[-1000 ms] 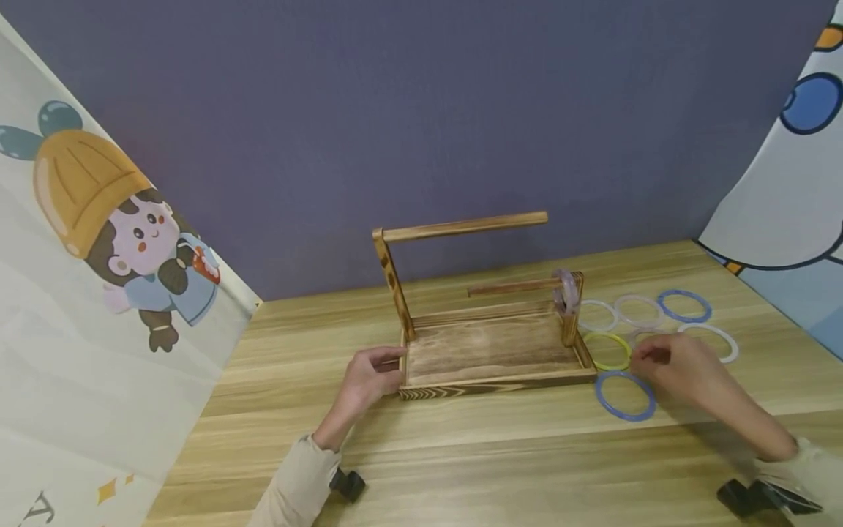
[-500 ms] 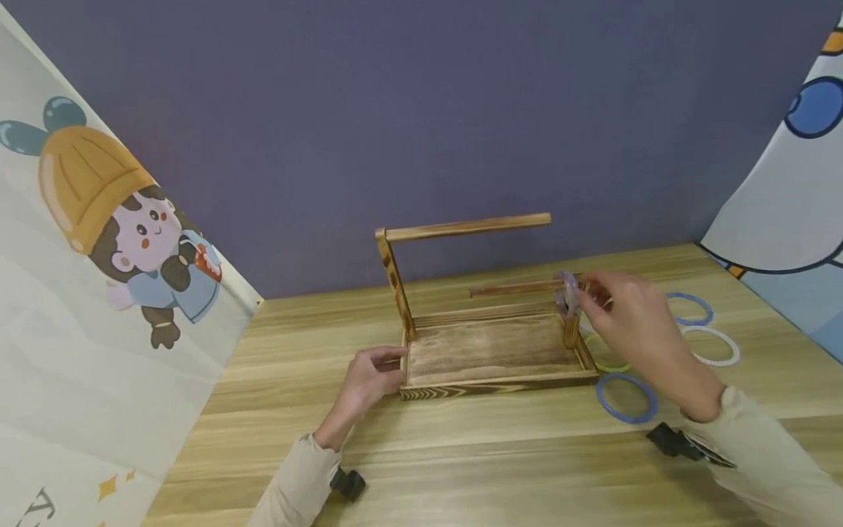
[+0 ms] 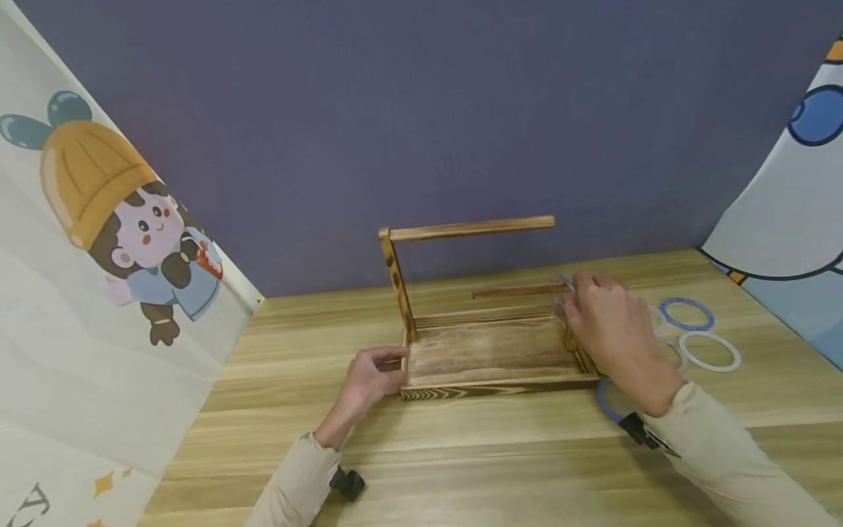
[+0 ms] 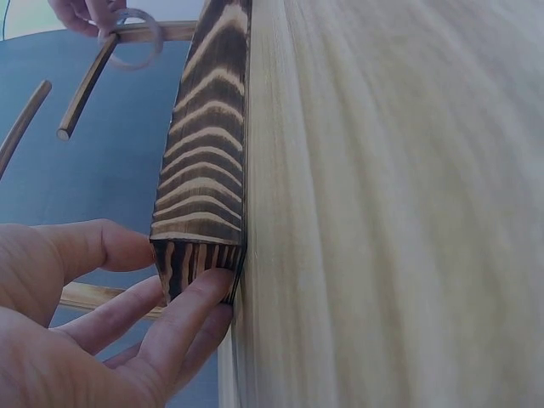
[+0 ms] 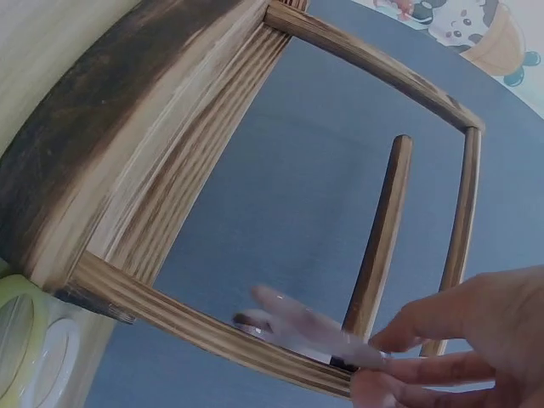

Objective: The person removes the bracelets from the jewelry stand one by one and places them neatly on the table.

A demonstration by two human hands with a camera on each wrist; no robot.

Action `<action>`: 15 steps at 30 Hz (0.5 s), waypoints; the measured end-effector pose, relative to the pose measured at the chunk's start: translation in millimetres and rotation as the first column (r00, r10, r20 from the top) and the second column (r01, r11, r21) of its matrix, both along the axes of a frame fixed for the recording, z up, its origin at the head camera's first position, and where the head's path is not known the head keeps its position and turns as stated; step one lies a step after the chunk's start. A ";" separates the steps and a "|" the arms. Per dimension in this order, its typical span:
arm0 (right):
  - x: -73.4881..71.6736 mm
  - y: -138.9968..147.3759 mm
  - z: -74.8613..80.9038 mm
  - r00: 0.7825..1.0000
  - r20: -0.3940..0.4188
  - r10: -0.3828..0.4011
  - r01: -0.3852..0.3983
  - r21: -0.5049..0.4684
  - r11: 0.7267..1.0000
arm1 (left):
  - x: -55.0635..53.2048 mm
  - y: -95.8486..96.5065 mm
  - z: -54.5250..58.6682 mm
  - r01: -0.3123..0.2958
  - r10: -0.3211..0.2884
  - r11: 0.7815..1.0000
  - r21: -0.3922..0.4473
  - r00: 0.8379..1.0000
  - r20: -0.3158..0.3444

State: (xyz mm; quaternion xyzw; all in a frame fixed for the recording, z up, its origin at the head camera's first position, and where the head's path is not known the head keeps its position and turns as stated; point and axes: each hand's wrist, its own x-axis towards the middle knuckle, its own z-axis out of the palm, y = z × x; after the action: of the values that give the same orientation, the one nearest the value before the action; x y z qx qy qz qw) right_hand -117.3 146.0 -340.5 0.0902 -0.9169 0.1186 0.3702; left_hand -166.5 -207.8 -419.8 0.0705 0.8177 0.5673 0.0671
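A brown wooden bangle stand [image 3: 500, 388] has a shallow tray base, a tall left post with a long rod, and a low right post with a shorter rod [image 3: 514, 290]. My left hand [image 3: 369, 375] grips the tray's left end, thumb on one side and fingertips on the outer face, as the left wrist view shows. My right hand [image 3: 609, 333] is at the low right post. Between its thumb and fingers it pinches a translucent pale purple bangle [image 5: 310, 327] around the short rod near the post. Another pale bangle appears beside it, partly hidden.
Right of the stand lie a blue bangle [image 3: 685, 301], a white bangle [image 3: 714, 368] and another blue bangle [image 3: 602, 402] half under my right wrist. A yellow bangle [image 5: 39, 319] shows in the right wrist view. A dark blue panel [image 3: 421, 132] stands behind the table.
My right hand has moved from the bangles on the table up and left to the low post, and its fingers have come onto the purple bangle. The left hand stays put.
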 end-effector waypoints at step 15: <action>-3.0 -3.6 2.5 0.994 -0.064 0.094 -0.099 -0.092 0.991 | 1.6 -1.9 4.4 0.026 -0.026 1.000 -0.013 0.999 0.021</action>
State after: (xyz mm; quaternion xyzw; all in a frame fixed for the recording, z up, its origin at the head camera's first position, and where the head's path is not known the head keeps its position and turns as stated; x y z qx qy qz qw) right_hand -120.2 142.4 -338.0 0.1202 -0.8933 0.1772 0.3952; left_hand -164.9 -209.7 -415.4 0.0748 0.8196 0.5619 0.0836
